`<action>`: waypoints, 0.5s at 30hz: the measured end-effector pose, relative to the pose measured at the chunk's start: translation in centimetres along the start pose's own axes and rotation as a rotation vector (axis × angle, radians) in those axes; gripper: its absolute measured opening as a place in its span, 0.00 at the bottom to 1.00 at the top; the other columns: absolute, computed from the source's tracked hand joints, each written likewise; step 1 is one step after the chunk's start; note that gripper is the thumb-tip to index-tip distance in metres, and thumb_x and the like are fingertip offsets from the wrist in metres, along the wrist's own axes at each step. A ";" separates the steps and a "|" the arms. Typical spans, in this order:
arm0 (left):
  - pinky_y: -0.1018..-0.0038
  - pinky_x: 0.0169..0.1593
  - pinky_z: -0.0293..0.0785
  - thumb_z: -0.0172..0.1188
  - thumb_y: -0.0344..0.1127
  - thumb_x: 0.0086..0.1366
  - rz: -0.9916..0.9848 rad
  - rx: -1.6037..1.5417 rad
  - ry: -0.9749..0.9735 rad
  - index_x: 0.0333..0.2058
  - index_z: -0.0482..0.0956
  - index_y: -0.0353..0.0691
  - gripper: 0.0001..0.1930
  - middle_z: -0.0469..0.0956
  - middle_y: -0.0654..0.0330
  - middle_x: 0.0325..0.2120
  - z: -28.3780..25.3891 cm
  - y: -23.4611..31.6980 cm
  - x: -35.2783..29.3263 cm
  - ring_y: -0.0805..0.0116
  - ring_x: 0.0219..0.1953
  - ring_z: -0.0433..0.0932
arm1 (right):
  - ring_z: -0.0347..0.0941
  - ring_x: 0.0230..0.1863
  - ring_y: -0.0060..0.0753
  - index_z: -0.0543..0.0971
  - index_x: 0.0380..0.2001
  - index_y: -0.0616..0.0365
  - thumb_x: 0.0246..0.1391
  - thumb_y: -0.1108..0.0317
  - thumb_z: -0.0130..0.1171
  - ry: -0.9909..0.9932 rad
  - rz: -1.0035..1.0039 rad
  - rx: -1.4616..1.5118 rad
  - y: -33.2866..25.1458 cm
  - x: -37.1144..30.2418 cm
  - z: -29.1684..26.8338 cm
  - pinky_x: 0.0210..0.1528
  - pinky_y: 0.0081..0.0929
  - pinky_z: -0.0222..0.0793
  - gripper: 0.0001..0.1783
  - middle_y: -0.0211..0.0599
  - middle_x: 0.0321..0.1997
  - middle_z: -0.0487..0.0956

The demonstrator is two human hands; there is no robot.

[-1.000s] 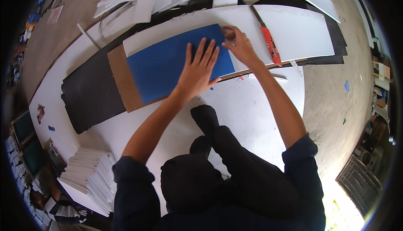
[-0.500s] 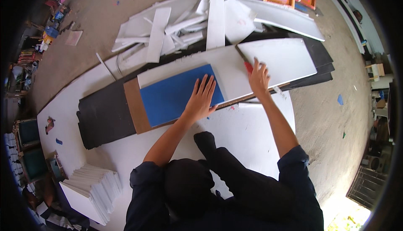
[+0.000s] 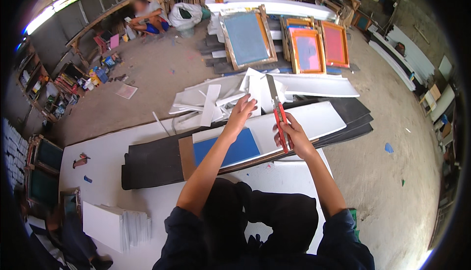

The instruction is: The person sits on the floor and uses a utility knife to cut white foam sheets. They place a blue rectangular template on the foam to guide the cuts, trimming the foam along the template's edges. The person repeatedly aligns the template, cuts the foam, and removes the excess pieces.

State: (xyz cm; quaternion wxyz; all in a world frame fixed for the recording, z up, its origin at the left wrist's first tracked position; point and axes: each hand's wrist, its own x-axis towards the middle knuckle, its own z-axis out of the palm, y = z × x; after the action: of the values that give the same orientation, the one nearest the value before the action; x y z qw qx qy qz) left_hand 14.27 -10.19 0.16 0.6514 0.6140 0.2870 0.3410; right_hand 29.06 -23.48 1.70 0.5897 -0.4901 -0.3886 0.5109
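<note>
A concrete floor is partly covered by a broad white sheet, across which layers of black sheeting are spread. On the layers a long white board is laid, with a strip of brown board exposed beyond its left end. Framed screens in blue, pink and red are propped up farther off, and white offcuts are heaped just behind the black layers. At lower left, a stack of white panels is set on the sheet. On the left part of the long board a blue panel is rested flat, partly hidden by the left forearm. Above the board the left hand is raised, opened with fingers loosely bent, and is kept apart from the right hand, which is clamped around a red-handled tool; its long, narrow blade is pointed away from the body, seen against the offcuts
</note>
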 end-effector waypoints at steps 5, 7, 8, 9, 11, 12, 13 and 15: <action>0.75 0.48 0.65 0.50 0.51 0.62 0.298 -0.145 0.063 0.48 0.68 0.37 0.25 0.72 0.58 0.41 1.2 7.2 -2.8 0.71 0.43 0.70 | 0.59 0.13 0.18 0.63 0.45 0.60 0.61 0.57 0.42 -0.196 -0.130 -0.239 -3.3 -5.0 2.9 0.15 0.16 0.56 0.18 0.28 0.17 0.65; 0.80 0.40 0.66 0.53 0.45 0.61 0.333 -0.140 0.159 0.39 0.74 0.38 0.16 0.73 0.67 0.30 1.9 9.1 -4.3 0.79 0.32 0.70 | 0.60 0.15 0.16 0.62 0.48 0.60 0.60 0.60 0.45 -0.257 -0.130 -0.231 -3.9 -6.5 3.2 0.16 0.17 0.56 0.18 0.26 0.18 0.64; 0.81 0.40 0.67 0.54 0.43 0.61 0.363 -0.111 0.144 0.39 0.74 0.37 0.15 0.74 0.67 0.29 1.8 9.4 -4.5 0.79 0.32 0.71 | 0.59 0.14 0.15 0.62 0.48 0.60 0.60 0.62 0.46 -0.259 -0.153 -0.269 -4.0 -7.0 3.3 0.15 0.17 0.55 0.18 0.25 0.18 0.63; 0.81 0.40 0.67 0.55 0.42 0.61 0.389 -0.076 0.132 0.39 0.75 0.37 0.14 0.75 0.66 0.29 1.5 9.8 -5.0 0.79 0.32 0.71 | 0.59 0.14 0.15 0.63 0.48 0.60 0.59 0.62 0.46 -0.244 -0.153 -0.287 -4.1 -7.4 3.5 0.15 0.17 0.55 0.17 0.25 0.17 0.63; 0.82 0.39 0.68 0.56 0.38 0.60 0.447 -0.056 0.119 0.38 0.76 0.36 0.12 0.76 0.65 0.29 1.2 10.4 -5.8 0.79 0.33 0.72 | 0.58 0.14 0.15 0.63 0.48 0.60 0.59 0.64 0.47 -0.214 -0.149 -0.321 -4.2 -8.0 4.0 0.15 0.17 0.54 0.17 0.25 0.17 0.63; 0.82 0.39 0.69 0.56 0.36 0.60 0.476 -0.076 0.117 0.38 0.76 0.36 0.11 0.76 0.64 0.29 1.5 10.5 -6.3 0.79 0.33 0.73 | 0.58 0.13 0.15 0.64 0.47 0.60 0.58 0.64 0.48 -0.189 -0.165 -0.367 -4.1 -8.3 4.2 0.15 0.16 0.54 0.16 0.25 0.16 0.63; 0.82 0.39 0.69 0.57 0.35 0.60 0.505 -0.097 0.116 0.37 0.77 0.35 0.10 0.77 0.64 0.30 1.6 10.5 -6.7 0.79 0.33 0.73 | 0.58 0.13 0.14 0.64 0.47 0.60 0.58 0.64 0.49 -0.164 -0.179 -0.412 -3.7 -8.7 4.5 0.14 0.16 0.54 0.16 0.25 0.15 0.64; 0.81 0.38 0.71 0.56 0.35 0.60 0.457 -0.088 0.115 0.37 0.77 0.35 0.10 0.77 0.62 0.32 1.2 10.3 -7.5 0.78 0.33 0.74 | 0.58 0.12 0.14 0.65 0.46 0.61 0.57 0.65 0.50 -0.127 -0.192 -0.441 -3.1 -9.0 5.1 0.14 0.16 0.53 0.16 0.25 0.14 0.64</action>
State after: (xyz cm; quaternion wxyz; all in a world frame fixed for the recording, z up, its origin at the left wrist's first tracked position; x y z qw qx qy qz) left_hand 9.74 -16.73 10.15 0.5659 0.6136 0.1620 0.5263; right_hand 23.28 -31.40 6.20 0.4887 -0.5345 -0.5717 0.3855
